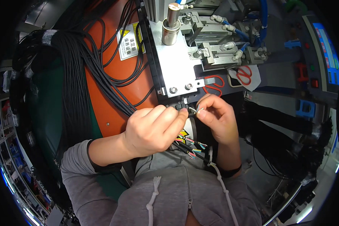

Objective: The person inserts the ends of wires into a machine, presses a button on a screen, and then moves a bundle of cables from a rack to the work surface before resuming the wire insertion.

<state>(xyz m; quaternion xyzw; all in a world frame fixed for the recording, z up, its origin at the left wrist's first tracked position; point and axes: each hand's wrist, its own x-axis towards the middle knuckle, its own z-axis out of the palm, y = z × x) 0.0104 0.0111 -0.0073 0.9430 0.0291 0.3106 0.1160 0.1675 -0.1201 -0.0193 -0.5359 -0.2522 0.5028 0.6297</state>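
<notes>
My right hand (220, 118) pinches the ends of a few thin wires (193, 109), pale in colour, between thumb and forefinger. Close beside it on the left, my left hand (152, 128) is closed, its fingertips at a small black block (181, 106) on the front of the metal fixture (173, 64). What lies inside the left fingers is hidden. A bundle of black cables (116, 100) runs down from the upper left to behind that hand. Below both hands, stripped cable ends (190, 147) fan out in pink, yellow, blue and white strands.
Pneumatic cylinders (222, 52) with blue hoses stand behind the fixture. Red-handled scissors (214, 86) lie to its right, with a second red-handled pair (245, 75) farther right on a tray. A control panel with a screen (327, 54) is at the far right. Thick black cables (73, 75) hang at the left.
</notes>
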